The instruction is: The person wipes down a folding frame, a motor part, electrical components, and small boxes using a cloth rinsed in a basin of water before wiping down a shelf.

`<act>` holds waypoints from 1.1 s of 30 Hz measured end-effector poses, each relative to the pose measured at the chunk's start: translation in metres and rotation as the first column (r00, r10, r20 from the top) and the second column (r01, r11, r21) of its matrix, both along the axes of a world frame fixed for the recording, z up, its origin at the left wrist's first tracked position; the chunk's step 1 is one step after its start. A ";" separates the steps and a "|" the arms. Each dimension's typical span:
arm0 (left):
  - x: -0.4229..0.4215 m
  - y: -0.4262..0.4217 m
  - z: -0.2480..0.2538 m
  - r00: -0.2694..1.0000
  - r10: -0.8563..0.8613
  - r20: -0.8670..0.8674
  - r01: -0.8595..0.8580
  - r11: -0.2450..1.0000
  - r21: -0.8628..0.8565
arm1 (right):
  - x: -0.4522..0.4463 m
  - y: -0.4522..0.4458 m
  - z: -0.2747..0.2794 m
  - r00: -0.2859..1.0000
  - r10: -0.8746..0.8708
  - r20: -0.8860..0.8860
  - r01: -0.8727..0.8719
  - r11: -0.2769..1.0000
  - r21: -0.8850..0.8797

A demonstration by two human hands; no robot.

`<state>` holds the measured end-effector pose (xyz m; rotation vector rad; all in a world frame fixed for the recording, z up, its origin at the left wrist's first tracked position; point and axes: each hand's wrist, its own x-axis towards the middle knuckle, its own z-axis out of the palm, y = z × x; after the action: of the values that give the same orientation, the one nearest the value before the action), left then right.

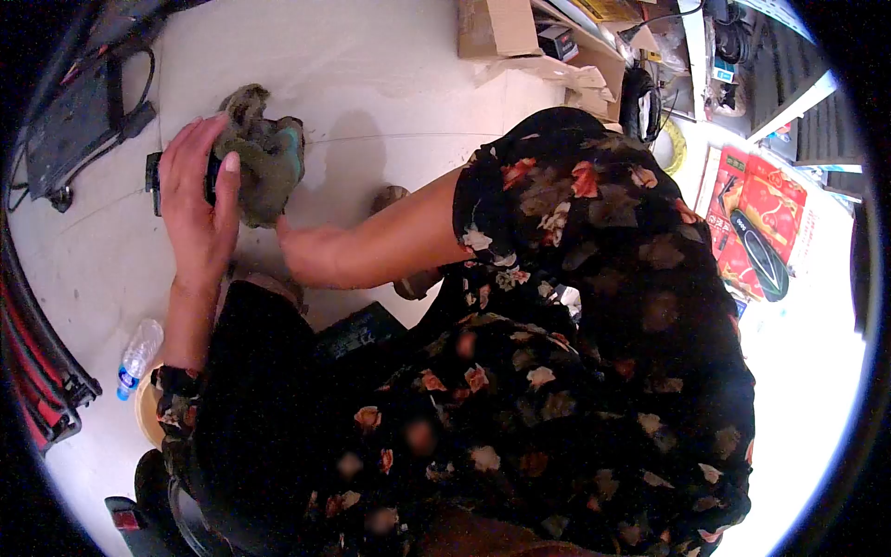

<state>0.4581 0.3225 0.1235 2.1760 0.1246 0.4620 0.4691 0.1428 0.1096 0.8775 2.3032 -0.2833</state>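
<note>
My left hand (197, 190) is closed round a black object (154, 184), which shows on both sides of the hand and is mostly covered by it. Right beside it, a crumpled grey-green cloth (264, 176) with a teal patch touches the fingertips and thumb. My right hand (302, 249) reaches in from the right and grips the cloth from its lower end; the cloth hides its fingers.
A black flat device (74, 130) with a cable lies at the upper left. Red-and-black folded tubing (42, 371) and a plastic bottle (139, 355) are at the left. An open cardboard box (501, 32), shelves (803, 102) and a red box (770, 200) stand at the right.
</note>
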 end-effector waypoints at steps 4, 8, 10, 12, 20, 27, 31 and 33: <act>-0.002 0.000 -0.001 1.000 0.000 0.008 0.000 1.000 0.012 | -0.011 0.005 -0.004 0.999 0.033 0.025 -0.033 0.999 0.017; -0.002 -0.001 -0.002 1.000 0.016 0.000 -0.016 1.000 -0.005 | -0.026 0.032 0.006 0.976 0.134 0.170 -0.085 0.959 -0.270; 0.000 -0.002 0.000 0.999 0.028 0.032 -0.029 0.999 0.014 | -0.033 0.034 0.004 0.958 0.175 0.227 -0.109 0.955 -0.277; 0.000 -0.002 0.000 0.999 0.026 0.036 -0.027 0.999 0.019 | -0.037 0.029 -0.003 0.945 0.202 0.257 -0.165 0.973 -0.159; 0.002 0.008 -0.033 0.994 0.069 0.088 -0.072 0.997 0.025 | -0.035 0.034 -0.020 0.988 0.058 0.143 -0.019 0.966 -0.258; -0.011 0.032 -0.041 0.965 0.244 0.099 -0.242 0.970 -0.037 | 0.025 0.051 0.023 0.753 -0.536 -0.381 0.625 0.764 0.161; -0.031 0.044 -0.069 0.875 0.478 -0.071 -0.483 0.859 -0.172 | 0.061 0.053 0.013 0.388 -0.780 -0.491 0.919 0.365 0.146; -0.043 0.046 -0.099 0.833 0.529 -0.160 -0.552 0.807 -0.208 | 0.066 0.053 -0.013 0.125 -0.789 -0.601 0.990 0.137 0.027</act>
<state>0.4146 0.3686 0.0246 1.8910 0.8350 0.6234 0.5349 0.1955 0.0961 2.8076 1.7631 -0.5558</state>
